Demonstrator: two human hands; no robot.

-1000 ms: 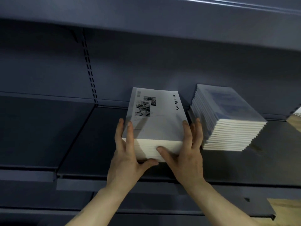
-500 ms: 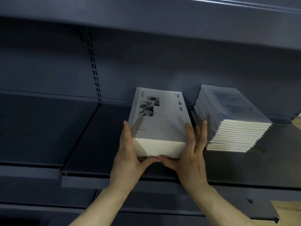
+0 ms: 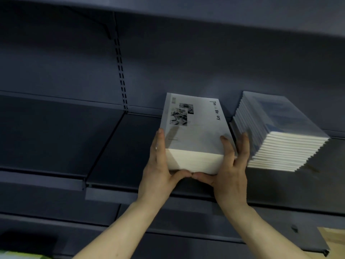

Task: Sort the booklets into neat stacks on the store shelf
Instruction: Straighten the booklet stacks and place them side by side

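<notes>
A thick stack of white booklets [image 3: 196,131] with small photos and black lettering on the top cover lies on the dark grey shelf [image 3: 121,146]. My left hand [image 3: 158,171] presses flat against the stack's left side, thumb along the front bottom edge. My right hand [image 3: 229,171] presses its right side with straight fingers, and its thumb meets the left thumb under the front edge. To the right, a second stack of blue-covered booklets [image 3: 280,135] sits fanned out in steps on the same shelf.
An upper shelf [image 3: 186,12] overhangs the stacks. A slotted upright [image 3: 120,71] divides the back panel. The left shelf bay [image 3: 46,133] lies bare. A lower shelf edge [image 3: 205,234] runs below my forearms, and a wooden floor patch [image 3: 334,238] shows at bottom right.
Both hands slid up along the stack's sides and the thumbs dropped to its front bottom edge and met. The stack shifted slightly back and right.
</notes>
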